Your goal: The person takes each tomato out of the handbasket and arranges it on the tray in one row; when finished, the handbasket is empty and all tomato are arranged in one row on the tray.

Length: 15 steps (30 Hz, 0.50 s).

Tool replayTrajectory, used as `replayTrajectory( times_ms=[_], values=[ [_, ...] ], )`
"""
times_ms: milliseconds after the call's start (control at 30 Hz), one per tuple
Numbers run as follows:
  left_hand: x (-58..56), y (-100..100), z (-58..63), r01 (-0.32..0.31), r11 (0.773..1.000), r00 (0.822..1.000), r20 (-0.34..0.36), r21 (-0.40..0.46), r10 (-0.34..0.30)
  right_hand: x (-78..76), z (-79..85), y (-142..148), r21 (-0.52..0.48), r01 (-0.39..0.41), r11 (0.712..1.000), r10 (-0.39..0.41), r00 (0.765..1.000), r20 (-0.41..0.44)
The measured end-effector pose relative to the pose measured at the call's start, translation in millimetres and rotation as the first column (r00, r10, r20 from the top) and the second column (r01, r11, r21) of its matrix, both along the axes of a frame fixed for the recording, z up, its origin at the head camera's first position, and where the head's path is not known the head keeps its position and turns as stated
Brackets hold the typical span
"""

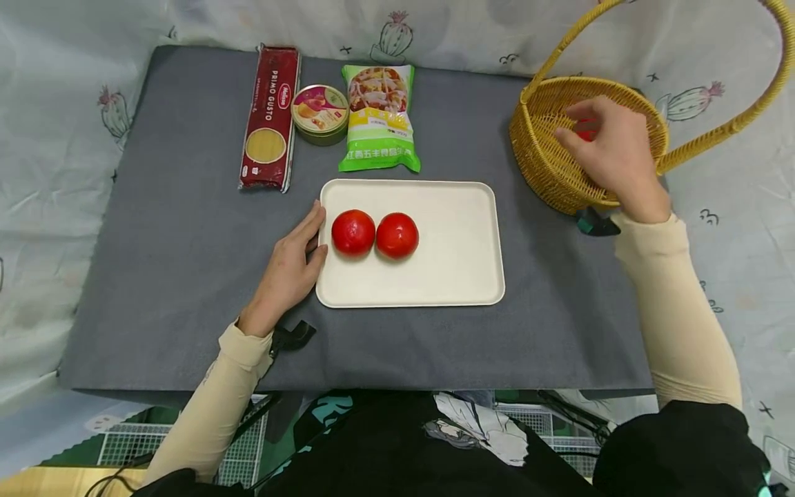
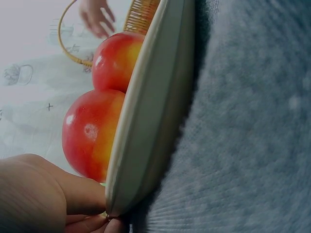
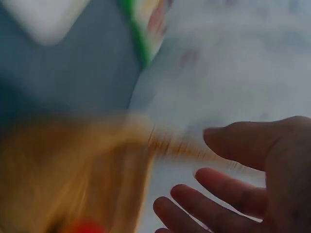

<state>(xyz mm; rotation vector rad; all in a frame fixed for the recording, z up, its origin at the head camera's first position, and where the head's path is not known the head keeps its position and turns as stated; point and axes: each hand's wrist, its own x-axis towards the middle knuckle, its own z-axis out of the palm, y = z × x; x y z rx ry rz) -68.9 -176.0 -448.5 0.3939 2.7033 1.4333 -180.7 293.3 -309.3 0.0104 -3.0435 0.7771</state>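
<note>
Two glossy round fruits, red on top and yellow lower down, perhaps apples or peaches, sit side by side on a cream tray (image 1: 447, 248): the left fruit (image 1: 352, 233) and the right fruit (image 1: 397, 236). My left hand (image 1: 286, 266) holds the tray's left rim with its thumb and fingers, also seen close in the left wrist view. Over the wicker basket (image 1: 534, 155) hovers my right hand (image 1: 611, 148), its fingers spread and loosely bent. A red thing (image 3: 90, 227) shows inside the basket, apart from that hand in the right wrist view; most of it is hidden.
Behind the tray stand a red spaghetti pack (image 1: 268, 117), a round tin (image 1: 319, 114) and a green food bag (image 1: 380, 117). The basket's tall handle (image 1: 760, 103) leans out to the right. A grey cloth (image 1: 199, 228) covers the table.
</note>
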Motion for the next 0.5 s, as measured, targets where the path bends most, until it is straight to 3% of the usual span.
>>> replayTrajectory(
  times_ms=[100,233,400,500],
  values=[
    [0.9,-2,-0.9,0.005,1.000,1.000,0.020,0.015,-0.005,-31.7,-4.6,42,0.074,0.029,0.997,-0.039,0.988,0.147],
    [2.8,-3,-1.9,0.002,1.000,0.999,0.042,0.031,-0.003,-62.3,-14.3,75,0.125,0.009,0.992,-0.051,0.941,0.334],
    [3.3,-2,-3.3,-0.008,1.000,1.000,0.019,0.027,0.008,-78.6,-21.5,92,0.167,0.011,0.986,-0.092,0.871,0.482],
    [2.0,0,-2.5,-0.007,0.999,1.000,0.013,0.032,0.007,-82.7,-23.6,97,0.175,0.026,0.984,-0.110,0.864,0.491]
  ],
)
